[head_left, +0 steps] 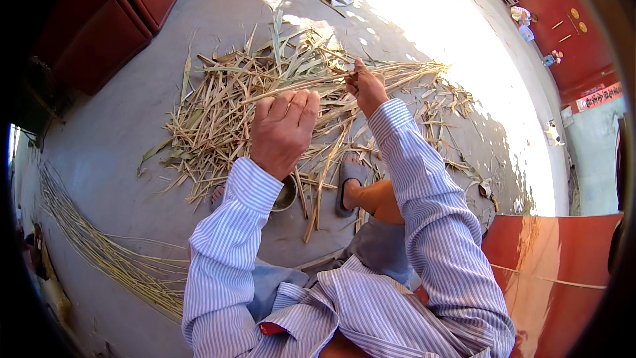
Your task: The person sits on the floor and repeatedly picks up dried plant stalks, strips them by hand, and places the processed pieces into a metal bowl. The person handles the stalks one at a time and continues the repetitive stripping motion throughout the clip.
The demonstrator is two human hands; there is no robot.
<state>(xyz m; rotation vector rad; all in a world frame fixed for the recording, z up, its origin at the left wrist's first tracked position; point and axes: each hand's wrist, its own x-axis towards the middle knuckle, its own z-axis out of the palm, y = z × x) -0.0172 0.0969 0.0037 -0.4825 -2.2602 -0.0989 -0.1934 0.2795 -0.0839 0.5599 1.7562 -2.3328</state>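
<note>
Concrete floor [112,132] is littered with a heap of dry husks and leaf scraps [218,119]. A bundle of stripped stalks [99,245] lies along its left edge, red doors [126,6] stand at the top-left corner, and a small bowl [286,195] sits mid-floor.

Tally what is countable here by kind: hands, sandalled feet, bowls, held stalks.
Bare hands: 2, left hand and right hand
Grey sandalled feet: 2, one plain, one mostly hidden
Round dark bowl: 1
Long pale dry stalk held: 1
Total: 6
</note>
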